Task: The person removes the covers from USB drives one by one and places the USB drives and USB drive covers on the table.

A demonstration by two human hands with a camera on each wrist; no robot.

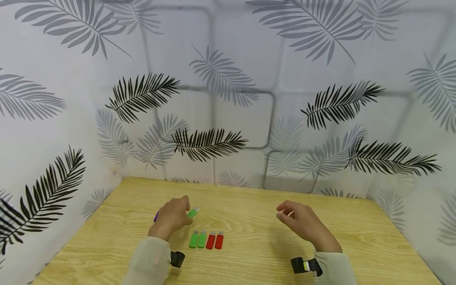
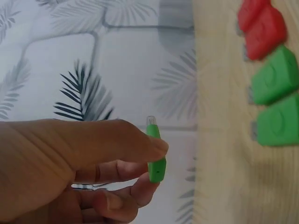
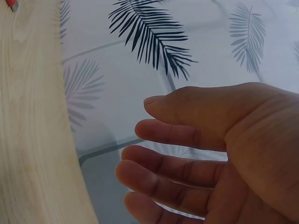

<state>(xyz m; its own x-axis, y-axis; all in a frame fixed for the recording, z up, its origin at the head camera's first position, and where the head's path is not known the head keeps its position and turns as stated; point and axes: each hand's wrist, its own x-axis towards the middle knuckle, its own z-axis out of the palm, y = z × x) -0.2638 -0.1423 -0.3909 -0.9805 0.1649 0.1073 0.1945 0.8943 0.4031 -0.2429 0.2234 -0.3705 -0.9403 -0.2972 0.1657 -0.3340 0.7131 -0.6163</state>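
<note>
Between thumb and fingers my left hand (image 1: pixel 171 217) pinches a green USB stick (image 2: pixel 157 161), its clear-capped plug end pointing away from the palm. In front of that hand, nearer me, two green USB sticks (image 1: pixel 193 240) and two red USB sticks (image 1: pixel 210 240) lie side by side in a row, plugs facing the far wall. A purple thing (image 1: pixel 156 216) peeks out left of the left hand, mostly hidden behind it. Over the right part of the table my right hand (image 1: pixel 303 221) hovers with relaxed, slightly bent fingers and holds nothing.
The wood-grain table (image 1: pixel 249 221) ends at a pale leaf-patterned curtain (image 1: pixel 242 118) that rises behind it and along both sides. Each wrist wears a small black camera (image 1: pixel 177 259) on a strap.
</note>
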